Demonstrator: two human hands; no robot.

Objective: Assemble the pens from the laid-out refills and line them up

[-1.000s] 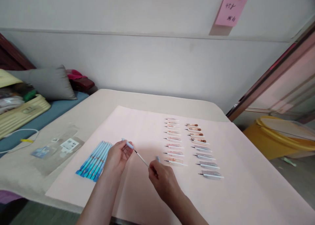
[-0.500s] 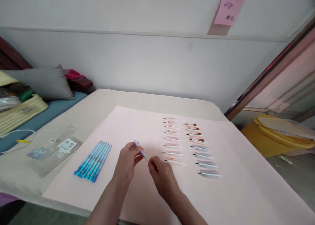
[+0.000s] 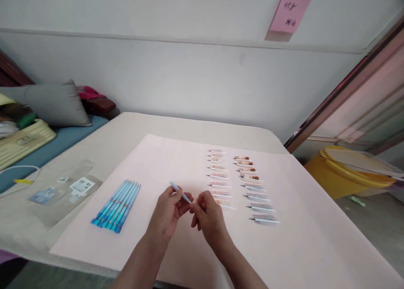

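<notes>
"Where's the pen (image 3: 180, 191)?"

"Aslant above the pink sheet (image 3: 176, 162). The left hand (image 3: 167, 209) pinches its barrel between thumb and fingers; the right hand (image 3: 208, 215) has fingertips at its lower end, though I can't tell whether they grip"

"How will it handle?"

"Light and stiff, I'd judge, maybe slippery if it's as smooth as it looks. Mid-barrel seems the best hold; the tip is probably the delicate part, so go gently there"

"And around it?"

"Other pens (image 3: 115, 209) side by side on the left, two columns of refills (image 3: 254, 188) on the right, likely slim enough to bend, and the desk (image 3: 126, 129) under everything"
</notes>
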